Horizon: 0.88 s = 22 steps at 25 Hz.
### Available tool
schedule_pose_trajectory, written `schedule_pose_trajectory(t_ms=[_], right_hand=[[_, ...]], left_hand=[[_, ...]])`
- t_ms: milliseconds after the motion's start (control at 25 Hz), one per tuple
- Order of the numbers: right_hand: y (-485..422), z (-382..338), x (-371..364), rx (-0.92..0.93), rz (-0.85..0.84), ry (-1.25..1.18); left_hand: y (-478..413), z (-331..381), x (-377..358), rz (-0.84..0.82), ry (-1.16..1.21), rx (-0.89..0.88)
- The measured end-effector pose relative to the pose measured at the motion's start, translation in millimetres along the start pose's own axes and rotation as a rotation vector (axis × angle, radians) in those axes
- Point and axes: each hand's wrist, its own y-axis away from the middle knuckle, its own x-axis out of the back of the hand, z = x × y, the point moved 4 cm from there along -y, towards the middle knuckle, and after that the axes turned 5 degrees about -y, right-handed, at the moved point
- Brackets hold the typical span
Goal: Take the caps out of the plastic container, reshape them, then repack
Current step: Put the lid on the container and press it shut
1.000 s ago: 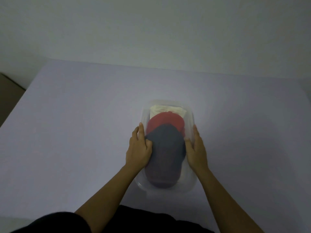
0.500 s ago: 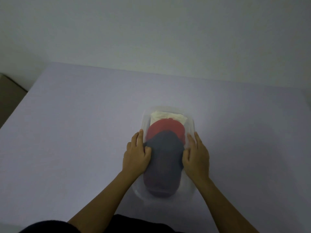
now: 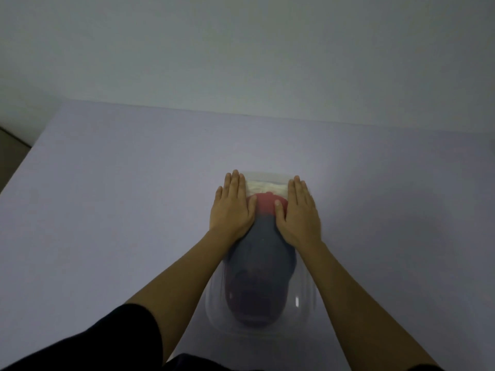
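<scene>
A clear plastic container (image 3: pixel 306 306) stands on the table just in front of me. Three caps lie stacked inside it: a white cap (image 3: pixel 266 186) at the far end, a red cap (image 3: pixel 265 207) overlapping it, and a dark blue cap (image 3: pixel 263 253) on top, nearest me. My left hand (image 3: pixel 231 208) lies flat on the container's far left side, thumb touching the red cap. My right hand (image 3: pixel 299 211) lies flat on the far right side, thumb on the red cap too. Neither hand grips anything.
The lilac table (image 3: pixel 120 210) stretches wide to the left, right and beyond the container. Its far edge meets a plain pale wall (image 3: pixel 241 49). The left table edge drops toward a dark floor (image 3: pixel 10 145).
Both hands slid forward from the sides of the blue cap to the container's far end, flattening out. The view has come closer to the container.
</scene>
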Motion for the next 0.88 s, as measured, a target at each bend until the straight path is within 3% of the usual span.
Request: schedule_pose_trajectory(t_ms=[320, 440, 560, 760, 880], right_hand=[[0, 1, 1, 0.006, 0.024, 0.029], [13, -5, 17, 0.042, 0.177, -0.057], [53, 2, 25, -0.092, 0.220, -0.241], [160, 16, 3, -0.407, 0.005, -0.496], [170, 18, -6, -0.487, 0.001, -0.514]], left_hand=[[1, 2, 2, -0.018, -0.010, 0.011], [6, 0, 10, -0.038, 0.033, 0.003], [45, -7, 18, 0.016, 0.245, 0.060], [151, -29, -16, -0.084, 0.653, 0.364], [160, -29, -30, -0.070, 0.735, 0.477]])
